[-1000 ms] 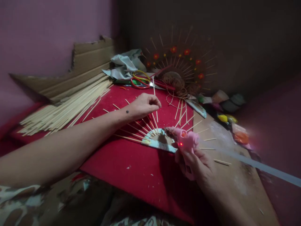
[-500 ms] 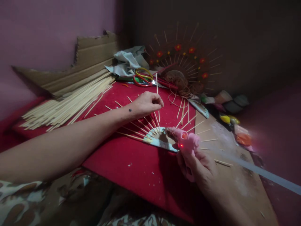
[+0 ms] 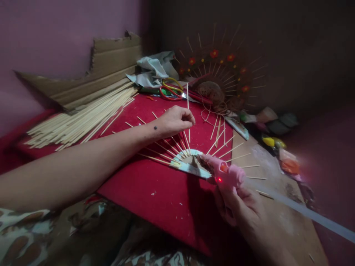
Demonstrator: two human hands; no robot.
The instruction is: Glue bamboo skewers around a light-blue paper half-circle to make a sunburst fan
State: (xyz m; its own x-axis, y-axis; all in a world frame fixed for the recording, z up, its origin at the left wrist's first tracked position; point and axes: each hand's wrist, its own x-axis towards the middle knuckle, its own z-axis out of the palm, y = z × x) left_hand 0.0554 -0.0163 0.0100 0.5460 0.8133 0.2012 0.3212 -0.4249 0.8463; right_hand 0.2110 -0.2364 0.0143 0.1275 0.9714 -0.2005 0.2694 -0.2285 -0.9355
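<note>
Stick (image 3: 188, 111) stands pinched upright in left hand (image 3: 174, 121).

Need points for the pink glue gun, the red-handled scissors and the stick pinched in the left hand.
pink glue gun (image 3: 229, 173), head view, on the body behind the nozzle
red-handled scissors (image 3: 169, 92), head view, on the red handle loop
stick (image 3: 188, 96), head view, on the shaft above the fingers

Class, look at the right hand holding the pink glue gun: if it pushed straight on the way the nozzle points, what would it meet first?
Probably the half-round card base, just ahead of the glue gun in the right hand; depth is unclear.
</note>
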